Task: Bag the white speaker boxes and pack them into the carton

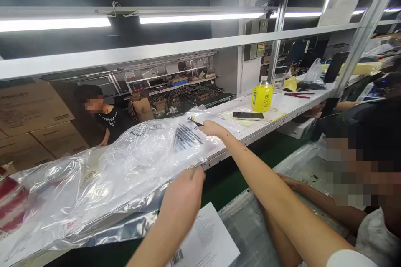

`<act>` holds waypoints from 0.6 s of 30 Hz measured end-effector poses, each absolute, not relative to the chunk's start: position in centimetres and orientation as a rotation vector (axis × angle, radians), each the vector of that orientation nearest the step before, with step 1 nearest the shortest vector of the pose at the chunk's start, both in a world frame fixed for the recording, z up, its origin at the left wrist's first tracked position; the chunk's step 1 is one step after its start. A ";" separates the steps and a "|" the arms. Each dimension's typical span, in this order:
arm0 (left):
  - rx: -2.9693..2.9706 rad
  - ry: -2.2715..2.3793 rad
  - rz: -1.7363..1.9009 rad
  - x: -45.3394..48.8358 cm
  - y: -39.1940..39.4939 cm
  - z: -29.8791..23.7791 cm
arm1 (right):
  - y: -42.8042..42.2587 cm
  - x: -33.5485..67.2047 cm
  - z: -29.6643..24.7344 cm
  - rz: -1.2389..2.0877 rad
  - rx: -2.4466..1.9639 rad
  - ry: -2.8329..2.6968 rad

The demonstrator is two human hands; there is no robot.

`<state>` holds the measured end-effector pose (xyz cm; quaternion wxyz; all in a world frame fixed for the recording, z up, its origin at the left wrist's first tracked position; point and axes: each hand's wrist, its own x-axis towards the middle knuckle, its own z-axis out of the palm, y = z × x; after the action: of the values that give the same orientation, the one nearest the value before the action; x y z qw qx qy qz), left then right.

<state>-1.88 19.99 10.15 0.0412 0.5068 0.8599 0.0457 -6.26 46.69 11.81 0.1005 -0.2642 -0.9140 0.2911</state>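
A large clear plastic bag [125, 167] with printed warning text lies across the white bench [250, 131]. My left hand [183, 194] is closed, pinching the bag's near edge at the bench rim. My right hand [213, 128] reaches far out over the bag's printed corner. It is closed around a small pen-like tool [194, 121] with a black tip and a yellow-white end. Something red and white [12, 204] shows through the bag at the far left.
A black phone [248, 115], a yellow drink bottle [262, 96] and red-handled tools [297, 94] lie further along the bench. A barcoded paper sheet [206, 240] rests on the green belt [225, 179]. A co-worker's forearm [300, 190] lies beside me; another person [105, 117] stands opposite, by cardboard boxes [34, 121].
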 end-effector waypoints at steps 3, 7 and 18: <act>1.672 2.763 0.106 -4.4 27.3 11.6 | 47.7 -5.5 12.8 1.029 -0.797 -2.569; 1.542 2.777 0.260 -7.3 30.8 9.1 | 48.8 -4.0 13.8 1.203 -0.756 -2.419; 0.865 2.975 1.561 -14.2 25.8 11.8 | 53.0 -2.2 13.9 1.263 -0.717 -2.290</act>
<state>-14.25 25.77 11.78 -0.1631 0.2460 0.8461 0.4439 -2.19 53.04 13.89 0.2131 -0.2583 -0.8251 0.4550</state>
